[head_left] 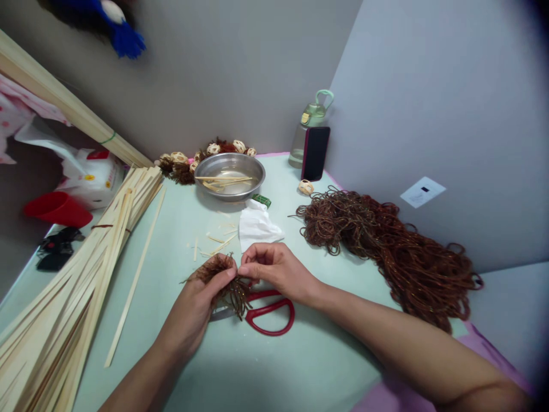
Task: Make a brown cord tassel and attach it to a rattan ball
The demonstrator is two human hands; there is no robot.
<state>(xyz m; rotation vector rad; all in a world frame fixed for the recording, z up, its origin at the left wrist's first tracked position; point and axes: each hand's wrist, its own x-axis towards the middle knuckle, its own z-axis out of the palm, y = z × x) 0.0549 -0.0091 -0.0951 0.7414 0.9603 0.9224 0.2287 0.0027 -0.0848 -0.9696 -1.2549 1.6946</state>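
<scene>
My left hand is closed around a small brown tuft of cord strands, held just above the pale green table. My right hand pinches the same tuft from the right, thumb and fingers pressed together at its top. Red-handled scissors lie flat on the table directly under both hands, partly hidden by them. A crumpled white tissue sits just beyond my fingers.
A big pile of brown cord lies at the right. A long bundle of bamboo strips runs along the left. At the back stand a steel bowl holding sticks, a brown wreath with woven balls, a water bottle and a phone.
</scene>
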